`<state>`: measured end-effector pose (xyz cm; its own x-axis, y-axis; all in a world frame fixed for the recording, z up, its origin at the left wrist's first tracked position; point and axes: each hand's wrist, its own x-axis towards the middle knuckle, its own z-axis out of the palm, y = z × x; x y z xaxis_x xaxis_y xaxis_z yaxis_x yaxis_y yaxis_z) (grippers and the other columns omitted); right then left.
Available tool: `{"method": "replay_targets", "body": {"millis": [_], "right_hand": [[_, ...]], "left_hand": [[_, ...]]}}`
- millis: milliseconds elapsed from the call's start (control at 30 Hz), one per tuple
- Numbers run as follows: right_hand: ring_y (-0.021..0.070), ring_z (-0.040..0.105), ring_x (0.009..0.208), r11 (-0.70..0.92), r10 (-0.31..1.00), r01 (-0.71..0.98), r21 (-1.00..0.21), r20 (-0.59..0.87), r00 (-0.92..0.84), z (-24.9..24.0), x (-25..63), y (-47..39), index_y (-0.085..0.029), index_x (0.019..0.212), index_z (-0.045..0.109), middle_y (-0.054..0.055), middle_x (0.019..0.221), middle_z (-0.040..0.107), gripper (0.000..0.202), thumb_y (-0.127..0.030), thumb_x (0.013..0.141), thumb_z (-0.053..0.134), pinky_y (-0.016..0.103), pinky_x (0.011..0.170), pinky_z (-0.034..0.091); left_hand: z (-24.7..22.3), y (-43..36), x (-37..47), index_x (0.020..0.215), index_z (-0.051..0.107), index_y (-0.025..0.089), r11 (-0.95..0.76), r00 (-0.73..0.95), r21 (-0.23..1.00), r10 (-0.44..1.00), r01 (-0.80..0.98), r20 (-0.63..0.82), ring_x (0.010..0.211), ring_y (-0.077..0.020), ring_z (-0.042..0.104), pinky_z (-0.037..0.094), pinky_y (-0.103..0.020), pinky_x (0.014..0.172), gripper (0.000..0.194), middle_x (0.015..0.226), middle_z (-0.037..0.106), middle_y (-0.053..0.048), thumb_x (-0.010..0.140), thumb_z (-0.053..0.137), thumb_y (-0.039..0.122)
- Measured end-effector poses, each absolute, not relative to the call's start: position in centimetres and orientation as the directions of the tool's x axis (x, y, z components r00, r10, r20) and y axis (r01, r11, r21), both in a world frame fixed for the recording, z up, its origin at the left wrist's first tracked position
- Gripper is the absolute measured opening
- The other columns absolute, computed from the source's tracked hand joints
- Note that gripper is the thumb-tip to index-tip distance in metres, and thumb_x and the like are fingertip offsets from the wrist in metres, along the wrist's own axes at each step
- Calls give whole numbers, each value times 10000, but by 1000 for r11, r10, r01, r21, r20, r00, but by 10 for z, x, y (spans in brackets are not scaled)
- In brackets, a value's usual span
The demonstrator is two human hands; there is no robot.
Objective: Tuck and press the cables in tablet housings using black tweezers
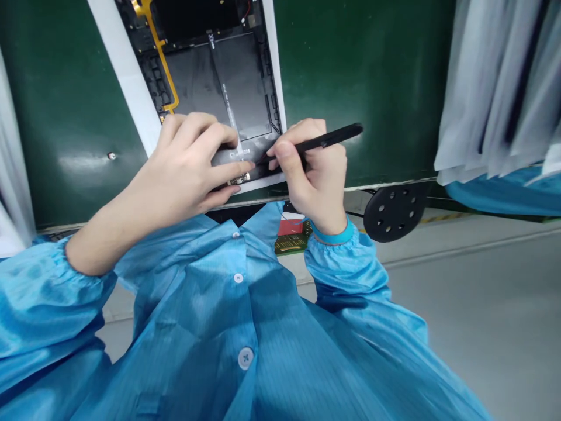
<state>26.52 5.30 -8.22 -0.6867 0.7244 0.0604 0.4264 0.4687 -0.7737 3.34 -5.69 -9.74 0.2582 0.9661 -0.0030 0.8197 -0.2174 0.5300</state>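
An opened tablet-like device (245,64), with dark inner parts and a white border, lies in front of me. My left hand (188,158) rests over its lower left part, fingers apart and bent. The index fingertip presses near a small connector board (240,179) at the bottom edge. In my right hand (315,169) is a slim black hand tool (335,136), pinched like a pen. Its tip points left, close to my left index finger. My right fingers partly hide that tip, and I cannot tell whether the tool is tweezers or a pry stick.
The device lies on a green work mat (350,70). A small metal piece (111,156) sits on the mat at left. White hanging sheets (491,88) border the right side. Below the table edge are a black perforated disc (394,211) and a green circuit board (290,244).
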Motion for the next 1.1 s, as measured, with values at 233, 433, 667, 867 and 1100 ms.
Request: {"method": "replay_targets", "body": {"millis": [233, 433, 667, 867, 1100], "right_hand": [[246, 726, 965, 495, 704, 328, -805, 149, -695, -89, 265, 55, -276, 925, 698, 15, 855, 690, 414, -551, 1161, 498, 519, 1058, 621], [257, 733, 935, 498, 700, 314, -808, 160, -696, -92, 263, 57, -293, 908, 686, 21, 853, 717, 406, -565, 1149, 505, 510, 1022, 619], [248, 735, 892, 571, 669, 316, -758, 206, -714, -89, 260, 59, -305, 892, 665, 10, 814, 729, 380, -515, 1157, 492, 505, 951, 602], [268, 726, 929, 538, 684, 357, -763, 148, -715, -89, 259, 58, -313, 885, 659, 25, 833, 732, 429, -588, 1149, 461, 510, 972, 593], [247, 743, 956, 615, 636, 335, -714, 199, -745, -90, 257, 61, -293, 906, 637, 35, 858, 749, 398, -525, 1170, 450, 463, 985, 601]], "left_hand": [[-85, -52, 24, 1412, 713, 299, -299, 358, 503, 933, 811, -22, 1486, -427, 552, 403, -752, 1209, 410, 1480, 623, -83, 1177, 422, 468], [-80, -52, 24, 1350, 729, 263, -348, 403, 428, 914, 834, -43, 1460, -434, 596, 411, -785, 1195, 425, 1452, 619, -72, 1193, 377, 442], [-73, -47, 29, 1266, 768, 249, -336, 392, 411, 918, 848, -57, 1428, -416, 639, 402, -802, 1181, 495, 1350, 649, -59, 1200, 330, 470], [-71, -44, 28, 1328, 762, 276, -343, 404, 426, 913, 837, -59, 1471, -413, 612, 324, -823, 1236, 482, 1336, 646, -48, 1190, 344, 473], [-70, -39, 25, 1283, 784, 255, -374, 422, 399, 906, 837, -36, 1448, -449, 613, 387, -842, 1167, 481, 1353, 639, -77, 1192, 368, 478]]}}
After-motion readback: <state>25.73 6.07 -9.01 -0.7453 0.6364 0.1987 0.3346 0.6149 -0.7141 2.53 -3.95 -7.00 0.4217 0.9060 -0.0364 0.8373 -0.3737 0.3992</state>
